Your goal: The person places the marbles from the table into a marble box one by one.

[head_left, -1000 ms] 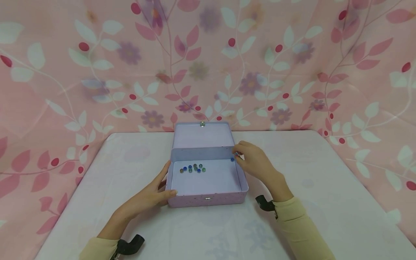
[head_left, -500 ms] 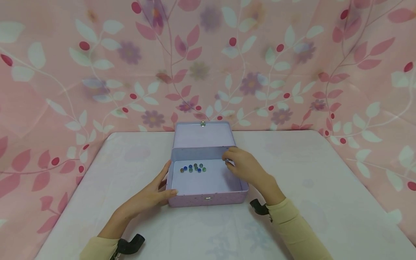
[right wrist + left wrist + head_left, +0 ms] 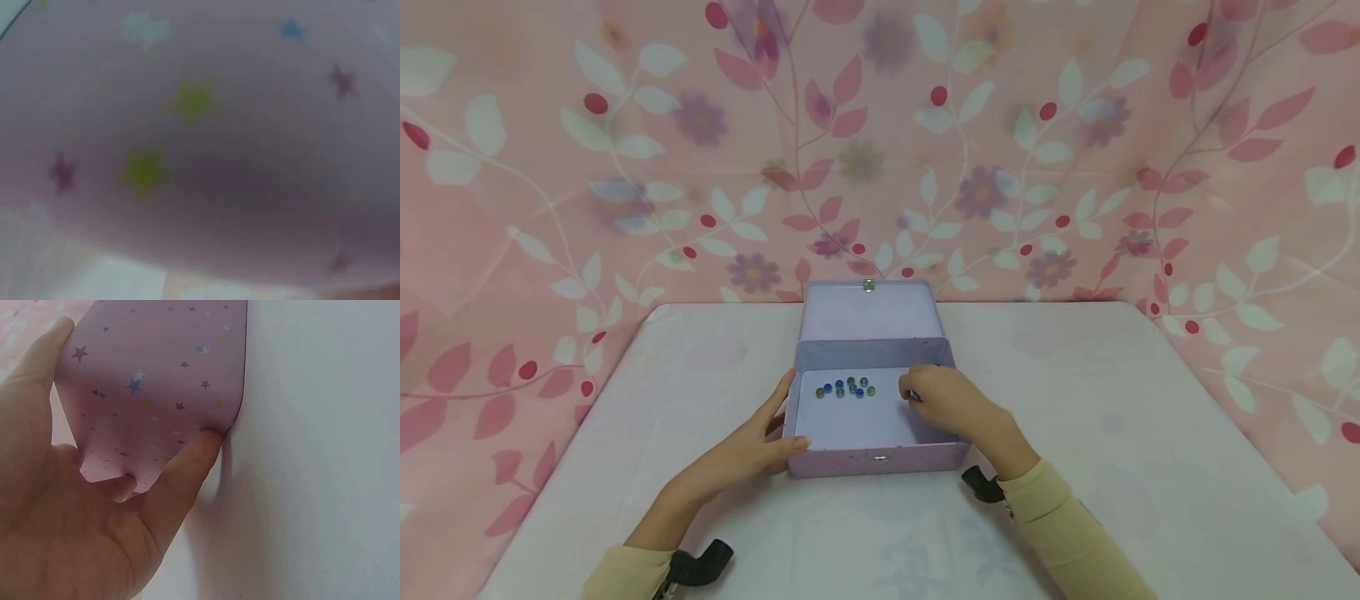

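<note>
A lilac tin box (image 3: 880, 462) with printed stars stands on the table, its lid (image 3: 868, 312) raised at the back. My left hand (image 3: 752, 446) grips the box's left side, thumb on the front left rim. In the left wrist view, its fingers (image 3: 181, 487) press the starry wall. Several small glass marbles (image 3: 852, 388), blue, green and brownish, lie together on the box floor, left of centre. Inside the right part of the box, my right hand (image 3: 951, 402) pinches a dark bluish marble (image 3: 914, 396), mostly hidden by the fingers.
A white cloth (image 3: 1120, 467) covers the table. Behind it hangs a pink floral curtain (image 3: 1037, 167). Black wrist mounts (image 3: 700, 567) sit at both sleeves. The right wrist view shows only the box's blurred starry outer wall (image 3: 187, 137).
From the box's right back corner, my right hand has moved left, nearer and down into the box. The blue marble in that corner no longer shows. My left hand stays put.
</note>
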Action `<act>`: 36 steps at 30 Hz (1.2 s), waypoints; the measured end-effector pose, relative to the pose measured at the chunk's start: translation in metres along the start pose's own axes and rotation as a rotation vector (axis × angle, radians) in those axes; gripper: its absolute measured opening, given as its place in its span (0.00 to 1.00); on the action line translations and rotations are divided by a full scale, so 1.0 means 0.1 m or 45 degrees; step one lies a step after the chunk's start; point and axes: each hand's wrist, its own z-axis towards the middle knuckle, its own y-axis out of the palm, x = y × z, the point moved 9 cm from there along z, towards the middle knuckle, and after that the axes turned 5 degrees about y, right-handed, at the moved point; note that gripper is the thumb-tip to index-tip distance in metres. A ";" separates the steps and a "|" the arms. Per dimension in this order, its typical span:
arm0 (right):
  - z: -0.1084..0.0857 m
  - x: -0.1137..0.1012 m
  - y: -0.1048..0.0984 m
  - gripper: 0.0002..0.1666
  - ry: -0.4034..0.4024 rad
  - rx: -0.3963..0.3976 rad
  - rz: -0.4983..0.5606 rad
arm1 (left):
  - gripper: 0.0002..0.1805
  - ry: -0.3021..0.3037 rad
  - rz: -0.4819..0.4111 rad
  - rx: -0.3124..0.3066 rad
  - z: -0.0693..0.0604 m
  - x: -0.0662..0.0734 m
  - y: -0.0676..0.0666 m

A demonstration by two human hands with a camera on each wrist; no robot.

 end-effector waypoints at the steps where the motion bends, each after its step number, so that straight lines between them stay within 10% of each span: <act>1: 0.00 -0.01 0.02 0.04 0.001 -0.019 -0.015 | 0.53 -0.001 0.002 0.001 0.00 0.00 0.00; 22: 0.03 -0.11 0.23 0.10 0.045 -0.161 -0.113 | 0.53 0.003 0.025 0.007 0.01 0.00 -0.03; 36: -0.01 -0.07 0.07 0.09 0.064 -0.028 0.002 | 0.54 -0.023 0.004 -0.016 0.02 -0.01 -0.01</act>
